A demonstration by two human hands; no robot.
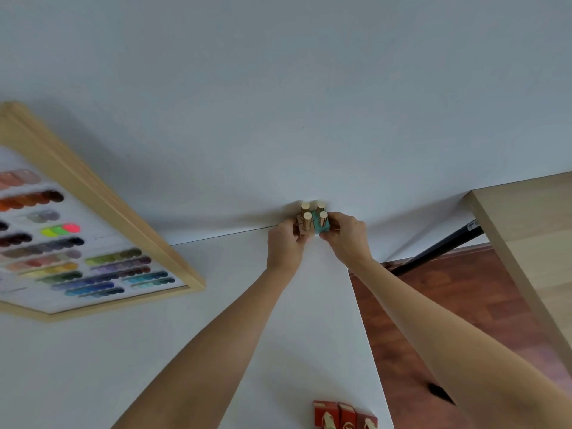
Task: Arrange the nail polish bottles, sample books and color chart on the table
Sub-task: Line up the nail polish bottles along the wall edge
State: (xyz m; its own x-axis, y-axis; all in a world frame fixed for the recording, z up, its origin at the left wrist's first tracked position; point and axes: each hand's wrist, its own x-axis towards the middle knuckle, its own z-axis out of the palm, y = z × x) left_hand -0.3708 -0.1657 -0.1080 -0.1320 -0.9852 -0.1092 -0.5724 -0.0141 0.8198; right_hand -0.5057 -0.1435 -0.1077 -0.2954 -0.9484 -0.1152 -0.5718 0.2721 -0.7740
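- Four gold-capped square nail polish bottles (313, 220), one teal, stand in a tight cluster at the far edge of the white table (154, 351), touching the wall.
- The left hand (283, 241) and right hand (343, 236) each have their grip clamped on that cluster from either side.
- The wood-framed color chart (93, 243) leans on the wall, apparently placed.
- Three red bottles (343, 414) wait at the near edge; sample books are not visible, so much remains.
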